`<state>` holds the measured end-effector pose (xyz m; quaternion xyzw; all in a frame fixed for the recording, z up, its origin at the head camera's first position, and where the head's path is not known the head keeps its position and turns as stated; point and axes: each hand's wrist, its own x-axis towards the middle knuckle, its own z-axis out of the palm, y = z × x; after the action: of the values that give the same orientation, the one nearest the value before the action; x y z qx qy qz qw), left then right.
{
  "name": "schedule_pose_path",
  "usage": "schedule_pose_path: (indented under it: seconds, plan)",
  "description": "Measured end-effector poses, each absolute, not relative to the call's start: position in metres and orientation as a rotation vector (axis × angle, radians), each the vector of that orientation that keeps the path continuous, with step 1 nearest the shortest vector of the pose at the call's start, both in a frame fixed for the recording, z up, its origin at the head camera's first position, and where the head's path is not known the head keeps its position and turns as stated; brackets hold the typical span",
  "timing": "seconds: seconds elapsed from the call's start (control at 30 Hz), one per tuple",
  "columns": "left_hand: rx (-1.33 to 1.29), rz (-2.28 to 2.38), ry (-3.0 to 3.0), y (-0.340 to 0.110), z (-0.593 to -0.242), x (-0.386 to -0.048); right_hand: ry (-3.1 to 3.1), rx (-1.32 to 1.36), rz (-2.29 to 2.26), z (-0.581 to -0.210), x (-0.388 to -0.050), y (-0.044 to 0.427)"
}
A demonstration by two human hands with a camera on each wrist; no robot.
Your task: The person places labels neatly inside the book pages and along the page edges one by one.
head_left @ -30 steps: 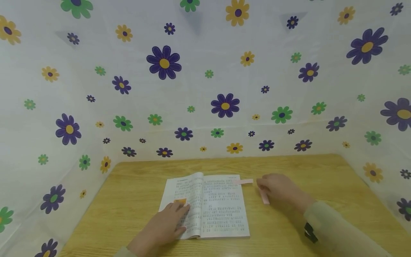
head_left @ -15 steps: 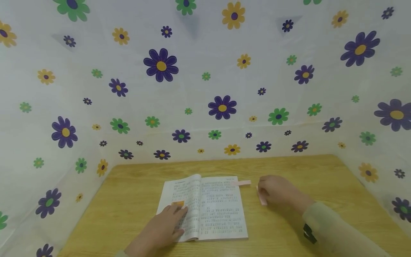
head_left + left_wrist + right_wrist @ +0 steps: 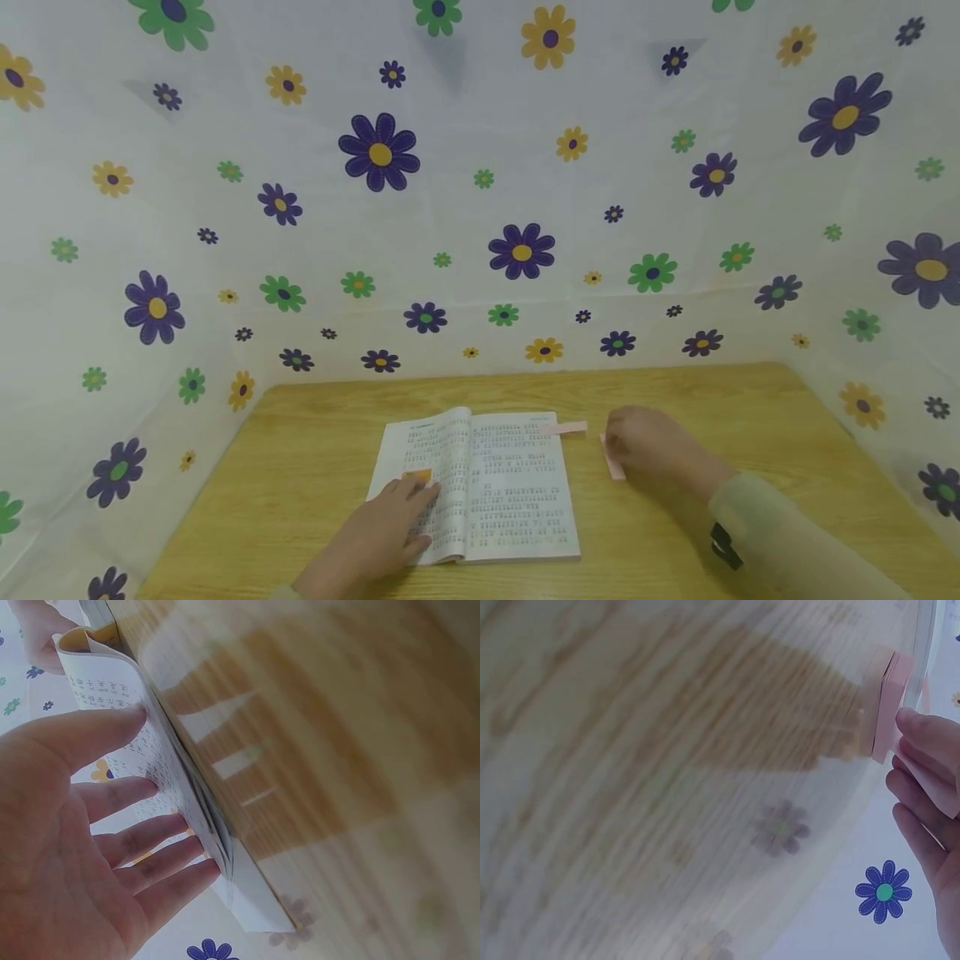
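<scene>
An open book (image 3: 517, 492) with printed pages lies on the table. My left hand (image 3: 378, 525) rests on its left page with the fingers extended; the left wrist view shows that hand (image 3: 112, 847) with fingertips along the page. An orange patch (image 3: 417, 475) shows just beyond the fingertips. A pink strip (image 3: 572, 427) sticks out from the right page's upper edge. Right of the book, my right hand (image 3: 652, 442) is over a pad of pink sticky notes (image 3: 613, 464). In the right wrist view, the hand's thumb and fingers (image 3: 934, 761) pinch a pink sheet beside the pad (image 3: 889, 709).
The wooden table (image 3: 330, 400) has a glossy surface that reflects the hands and the curtain. A white flower-print curtain (image 3: 450, 208) closes off the back and both sides. A dark tab (image 3: 725, 546) hangs at the right sleeve (image 3: 780, 525).
The head view has shifted slightly. My right hand has moved a little to the right relative to the book, staying at the pink pad. The left hand stays on the page.
</scene>
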<state>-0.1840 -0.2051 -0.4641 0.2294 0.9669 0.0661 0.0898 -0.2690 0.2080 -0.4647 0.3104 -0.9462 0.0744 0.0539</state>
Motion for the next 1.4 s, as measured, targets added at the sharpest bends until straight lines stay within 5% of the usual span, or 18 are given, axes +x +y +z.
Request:
schedule_pose_path:
  seconds: [1.4]
  plan:
    - [0.686,0.191,2.896,-0.2046,-0.4622,-0.1815,-2.818,0.868,0.147,-0.4706,-0.2732,0.2134]
